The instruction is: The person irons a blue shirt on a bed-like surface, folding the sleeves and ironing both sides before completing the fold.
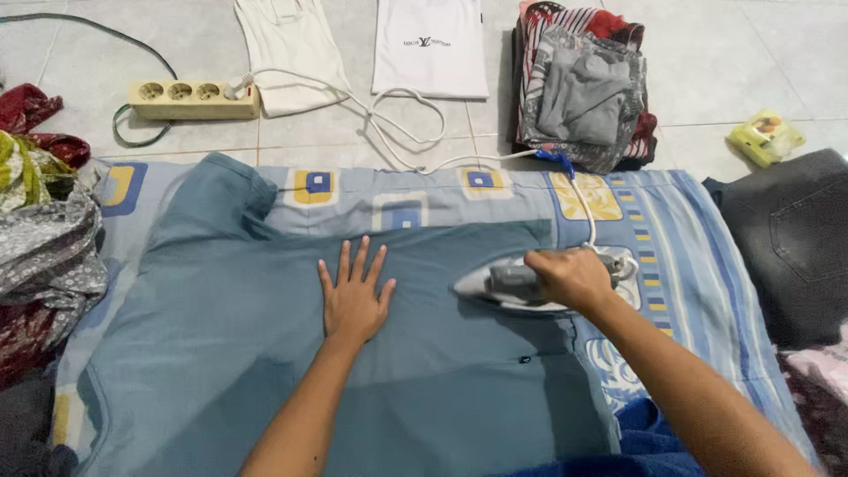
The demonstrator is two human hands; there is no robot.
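From the head camera, the left hand (353,296) lies flat with fingers spread on a blue-grey shirt (265,353) laid over a patterned blue sheet (698,265) on the floor. The right hand (572,278) has its fingers closed around the handle of a grey and white iron (503,287) resting on the shirt's right edge. Its white cord (389,124) runs to a beige power strip (193,99).

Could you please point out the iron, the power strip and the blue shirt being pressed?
iron (499,284): head view, grey body ahead of the right hand.
power strip (190,98): head view, middle of its cream casing.
blue shirt (238,309): head view, flat back panel.
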